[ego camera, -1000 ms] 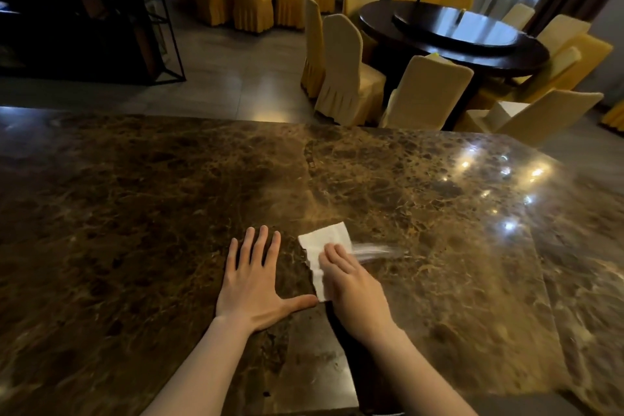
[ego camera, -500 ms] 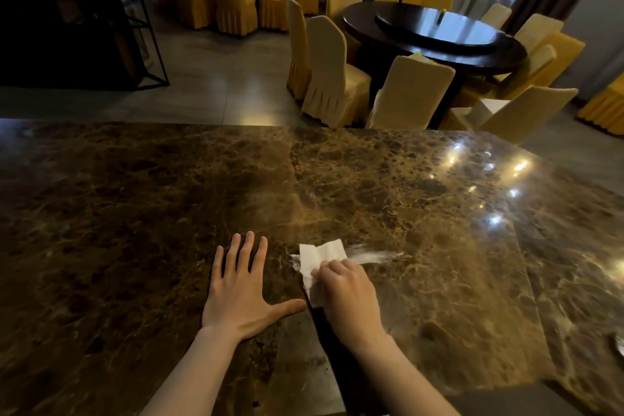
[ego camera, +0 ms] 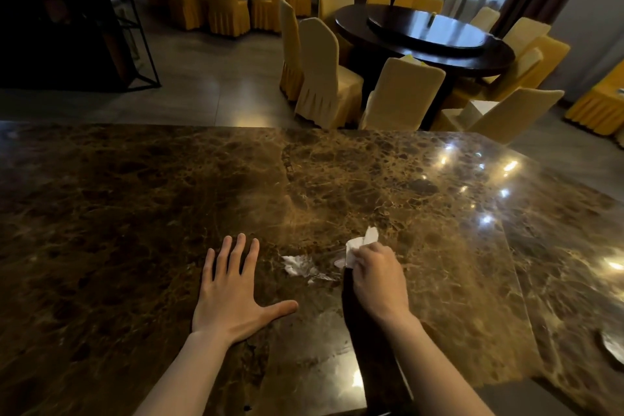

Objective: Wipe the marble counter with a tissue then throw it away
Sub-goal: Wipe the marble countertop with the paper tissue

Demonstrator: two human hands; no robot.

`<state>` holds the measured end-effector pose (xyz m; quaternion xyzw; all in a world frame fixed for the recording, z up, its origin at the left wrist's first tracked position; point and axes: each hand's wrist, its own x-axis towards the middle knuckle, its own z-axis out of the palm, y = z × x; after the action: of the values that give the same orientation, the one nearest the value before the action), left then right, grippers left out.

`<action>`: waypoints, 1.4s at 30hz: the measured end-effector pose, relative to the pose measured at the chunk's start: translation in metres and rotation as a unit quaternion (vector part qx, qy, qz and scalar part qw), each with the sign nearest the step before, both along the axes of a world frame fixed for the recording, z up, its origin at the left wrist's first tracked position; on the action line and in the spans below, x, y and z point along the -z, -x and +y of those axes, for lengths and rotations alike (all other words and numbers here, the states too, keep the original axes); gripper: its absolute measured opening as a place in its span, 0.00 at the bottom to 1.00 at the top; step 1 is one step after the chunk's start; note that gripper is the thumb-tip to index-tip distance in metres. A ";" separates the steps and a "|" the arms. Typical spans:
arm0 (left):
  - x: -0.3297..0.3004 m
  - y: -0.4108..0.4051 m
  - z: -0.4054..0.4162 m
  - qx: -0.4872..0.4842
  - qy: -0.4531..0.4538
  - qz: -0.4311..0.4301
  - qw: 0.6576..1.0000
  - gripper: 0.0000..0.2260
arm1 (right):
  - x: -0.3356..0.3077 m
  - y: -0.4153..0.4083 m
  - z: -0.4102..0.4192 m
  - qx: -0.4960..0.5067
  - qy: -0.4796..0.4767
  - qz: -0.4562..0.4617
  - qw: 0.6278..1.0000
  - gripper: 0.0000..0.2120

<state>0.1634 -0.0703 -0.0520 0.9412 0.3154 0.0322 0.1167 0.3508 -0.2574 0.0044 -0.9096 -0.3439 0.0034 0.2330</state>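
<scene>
Head view, lower centre of the frame:

— What is your right hand doing?

— Your fingers are curled tight around the white tissue. It is bunched up, and one corner pokes out above your knuckles. The hand sits low on the marble tabletop, right of centre, with the forearm coming in from the bottom right corner.

— And your left hand?

— It is spread wide and holds nothing. Your palm lies flat on the tabletop, four fingers pointing toward the top of the frame and the thumb stretched out to the right. The forearm enters from the bottom edge.

— Anything between them?

— A pale whitish smear lies on the marble, between the left thumb's side and the right hand, a little nearer the right. The tissue is just to its upper right.

— Is the tissue pressed on the stone?

— You cannot tell; its lower edge is hidden by your fingers and a dark shadow.
</scene>
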 end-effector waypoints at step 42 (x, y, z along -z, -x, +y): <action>-0.003 0.000 0.000 -0.006 0.019 -0.011 1.000 0.62 | 0.001 0.006 0.018 -0.081 0.056 -0.037 0.994 0.08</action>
<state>0.1633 -0.0698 -0.0487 0.9364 0.3207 0.0378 0.1378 0.3447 -0.2393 0.0029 -0.8899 -0.4243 0.0076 0.1674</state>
